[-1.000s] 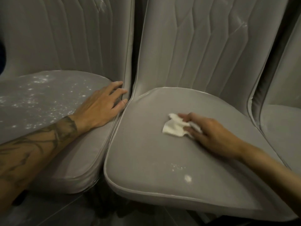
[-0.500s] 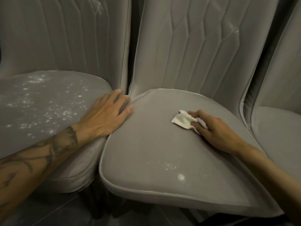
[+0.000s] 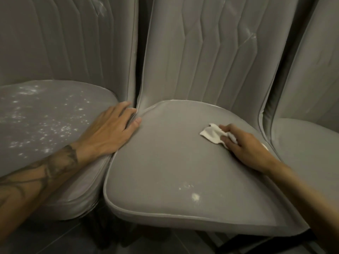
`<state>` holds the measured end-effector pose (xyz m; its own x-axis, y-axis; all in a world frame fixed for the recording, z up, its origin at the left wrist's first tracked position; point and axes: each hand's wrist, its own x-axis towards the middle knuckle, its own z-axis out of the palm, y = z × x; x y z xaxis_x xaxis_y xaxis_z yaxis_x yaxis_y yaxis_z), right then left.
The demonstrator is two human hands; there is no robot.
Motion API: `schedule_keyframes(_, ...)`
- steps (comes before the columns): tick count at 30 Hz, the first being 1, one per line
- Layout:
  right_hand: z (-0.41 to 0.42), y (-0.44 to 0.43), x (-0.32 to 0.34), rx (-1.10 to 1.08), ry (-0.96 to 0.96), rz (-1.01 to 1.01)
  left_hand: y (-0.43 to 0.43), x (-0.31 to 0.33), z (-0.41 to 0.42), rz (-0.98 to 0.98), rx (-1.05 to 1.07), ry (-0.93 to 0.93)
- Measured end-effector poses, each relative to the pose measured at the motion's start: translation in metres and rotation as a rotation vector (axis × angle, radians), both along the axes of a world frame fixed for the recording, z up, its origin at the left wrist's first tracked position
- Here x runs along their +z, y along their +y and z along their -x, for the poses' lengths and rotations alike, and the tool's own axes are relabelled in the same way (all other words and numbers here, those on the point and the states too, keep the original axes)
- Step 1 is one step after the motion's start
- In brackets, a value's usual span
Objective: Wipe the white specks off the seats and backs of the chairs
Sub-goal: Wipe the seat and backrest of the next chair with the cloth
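Lining dim room: grey padded chairs, middle seat nearly clean, left seat speckled. Right hand fingers curled, pinching white cloth flat on seat; left hand splayed, empty.

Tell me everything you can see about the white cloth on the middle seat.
The cloth is small, white and crumpled, soft like tissue or thin fabric; which one, I cannot tell. It lies pressed flat on the middle seat, toward the seat's back right part. The right hand pins its right end under the fingers, hiding that part, while the free corner sticks out to the left. It looks clean. It sits well away from the white specks near the seat's front edge.
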<state>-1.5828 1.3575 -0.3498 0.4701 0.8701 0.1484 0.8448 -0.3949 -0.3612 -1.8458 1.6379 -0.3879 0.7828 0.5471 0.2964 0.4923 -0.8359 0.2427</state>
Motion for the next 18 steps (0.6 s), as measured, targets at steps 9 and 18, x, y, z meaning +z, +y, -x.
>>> schedule_keyframes(9, 0.012, -0.061, -0.001, 0.151, 0.027, 0.007, -0.002, 0.002, -0.001, -0.009, -0.002, 0.001)
schedule_keyframes(18, 0.064, -0.083, -0.014, 0.172, 0.015, -0.060, 0.000, 0.000, 0.000, 0.003, -0.007, -0.018)
